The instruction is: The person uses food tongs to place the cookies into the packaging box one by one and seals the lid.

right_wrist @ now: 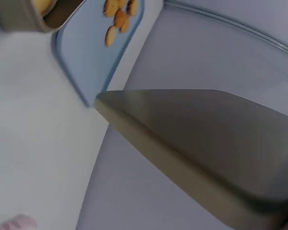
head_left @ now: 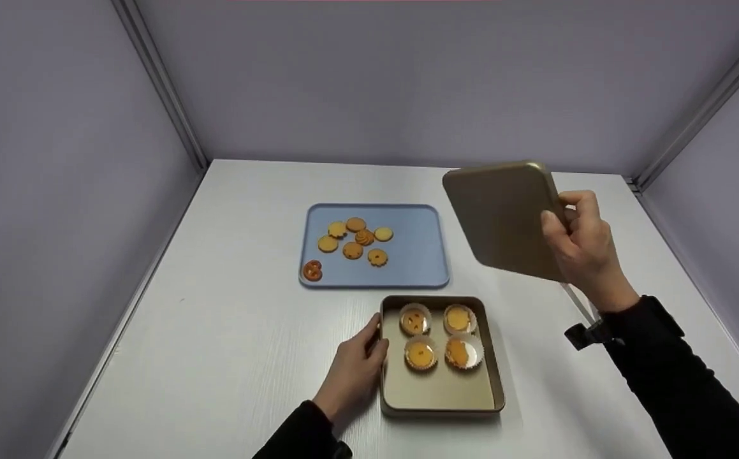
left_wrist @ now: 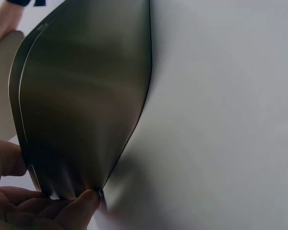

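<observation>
My right hand (head_left: 583, 245) grips the edge of a square gold-brown metal lid (head_left: 503, 217), tilted and raised above the table at the right. In the right wrist view the lid (right_wrist: 197, 139) spans the middle. Below and left of it stands the matching open metal tin (head_left: 436, 392). My left hand (head_left: 356, 366) holds the tin's left side; the left wrist view has thumb and fingers about the wall (left_wrist: 86, 105). Inside the tin's far half sit several paper cups with cookies, among them a cookie (head_left: 420, 355) at near left and a cookie (head_left: 455, 352) at near right.
Behind the tin lies a blue tray (head_left: 417, 255). Several cookies, including a swirled one (head_left: 364, 237), lie on it, and a small pretzel (head_left: 312, 270) rests in its near left corner. Grey panels (head_left: 375, 83) enclose the white table (head_left: 235, 306) at the back and sides.
</observation>
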{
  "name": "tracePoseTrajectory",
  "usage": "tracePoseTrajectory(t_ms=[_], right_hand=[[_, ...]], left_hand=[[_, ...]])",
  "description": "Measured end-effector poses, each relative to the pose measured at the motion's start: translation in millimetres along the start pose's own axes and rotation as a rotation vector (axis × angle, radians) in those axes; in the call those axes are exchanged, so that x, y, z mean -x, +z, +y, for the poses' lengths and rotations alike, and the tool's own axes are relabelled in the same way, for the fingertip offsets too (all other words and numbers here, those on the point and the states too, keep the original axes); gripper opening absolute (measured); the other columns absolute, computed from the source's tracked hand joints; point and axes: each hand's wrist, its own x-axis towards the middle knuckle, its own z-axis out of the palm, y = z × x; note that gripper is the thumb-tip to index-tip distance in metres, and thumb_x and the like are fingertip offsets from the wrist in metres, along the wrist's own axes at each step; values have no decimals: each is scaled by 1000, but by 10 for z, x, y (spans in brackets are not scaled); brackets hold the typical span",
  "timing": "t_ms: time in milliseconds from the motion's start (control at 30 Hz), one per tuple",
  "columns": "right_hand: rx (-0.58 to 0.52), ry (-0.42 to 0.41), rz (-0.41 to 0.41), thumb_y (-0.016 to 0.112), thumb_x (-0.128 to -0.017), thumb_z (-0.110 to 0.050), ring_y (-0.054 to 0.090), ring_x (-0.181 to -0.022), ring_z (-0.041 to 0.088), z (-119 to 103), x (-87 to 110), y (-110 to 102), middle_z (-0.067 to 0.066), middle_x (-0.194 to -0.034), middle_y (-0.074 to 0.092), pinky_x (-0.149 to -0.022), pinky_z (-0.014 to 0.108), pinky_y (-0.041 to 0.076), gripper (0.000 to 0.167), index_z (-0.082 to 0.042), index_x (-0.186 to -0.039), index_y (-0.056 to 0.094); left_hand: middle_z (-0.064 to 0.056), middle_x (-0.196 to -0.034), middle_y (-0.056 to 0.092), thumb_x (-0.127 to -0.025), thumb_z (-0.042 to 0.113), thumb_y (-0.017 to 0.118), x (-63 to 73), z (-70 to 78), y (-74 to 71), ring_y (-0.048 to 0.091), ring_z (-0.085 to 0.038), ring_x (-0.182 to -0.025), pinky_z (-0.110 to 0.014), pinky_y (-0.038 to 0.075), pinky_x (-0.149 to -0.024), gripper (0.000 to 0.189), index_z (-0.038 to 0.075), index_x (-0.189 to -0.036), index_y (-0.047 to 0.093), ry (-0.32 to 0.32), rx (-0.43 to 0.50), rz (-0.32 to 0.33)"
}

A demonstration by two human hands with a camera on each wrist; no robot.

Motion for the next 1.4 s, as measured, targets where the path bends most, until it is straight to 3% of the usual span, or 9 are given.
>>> tracePoseTrajectory(t_ms=[200, 433, 633, 700, 833, 933, 967, 1167, 1400], right_hand=[[-543, 329, 7, 53, -106, -13, 74, -82, 19, -118, 35, -54, 10, -98, 76, -68, 30, 59, 15, -9, -121, 49], [-727, 541, 15, 57, -106, -24, 71, -70, 20, -125, 98, -20, 6, -87, 73, -58, 34, 60, 22, -8, -119, 49], [-798, 603, -4, 56, -107, -26, 70, -73, 16, -109, 160, 51, 3, -89, 69, -62, 31, 59, 24, -6, -118, 50], [-808, 617, -18, 56, -107, -27, 69, -75, 16, -103, 181, 79, 2, -90, 69, -63, 30, 59, 24, -6, -119, 49], [-808, 656, -47, 55, -107, -28, 68, -76, 15, -94, 236, 136, 2, -92, 67, -65, 30, 58, 27, -7, -120, 48], [-779, 678, -66, 55, -107, -31, 66, -79, 15, -89, 287, 179, 1, -94, 64, -69, 29, 56, 29, -7, -121, 48], [-772, 680, -68, 56, -107, -31, 66, -81, 15, -88, 306, 195, 1, -95, 64, -78, 25, 54, 29, -6, -121, 49], [-760, 724, -114, 53, -108, -31, 64, -86, 14, -102, 451, 327, 1, -100, 62, -82, 25, 52, 31, -5, -125, 47], [-771, 781, -167, 53, -108, -28, 68, -81, 15, -99, 612, 413, 1, -94, 68, -71, 30, 57, 25, -8, -122, 47]], left_hand=[[-22, -152, 49, -107, 20, 54, -28, -4, -30, 46, -35, -141, -47, 37, -118, 57, -2, -157, 36, 41, -34, -16], [-23, -152, 48, -108, 24, 54, -56, -3, -94, 45, -36, -142, -49, 35, -119, 59, 1, -158, 35, 19, -9, -50], [-27, -145, 54, -107, 24, 54, -86, 26, -148, 53, -36, -135, -46, 44, -114, 60, 0, -158, 34, 40, -32, -59], [-28, -126, 65, -108, 24, 53, -99, 53, -171, 64, -34, -113, -39, 53, -98, 59, 0, -158, 34, 59, -76, -37], [-25, -128, 64, -110, 26, 49, -120, 165, -225, 65, -30, -110, -38, 54, -94, 56, -1, -157, 36, 144, -139, 50], [-16, -155, 47, -111, 33, 46, -134, 332, -282, 50, -28, -139, -43, 43, -116, 56, 3, -157, 38, 192, -66, 77], [-14, -157, 46, -111, 35, 45, -143, 397, -300, 48, -28, -141, -43, 42, -116, 57, 4, -157, 38, 193, -5, 62], [-14, -159, 43, -107, 35, 56, -228, 700, -339, 56, -28, -135, -38, 55, -103, 67, 9, -162, 28, 130, 361, -89], [-16, -134, 67, -98, 17, 70, -229, 759, -338, 76, -24, -93, -33, 64, -74, 73, 14, -161, 33, 90, 310, -59]])
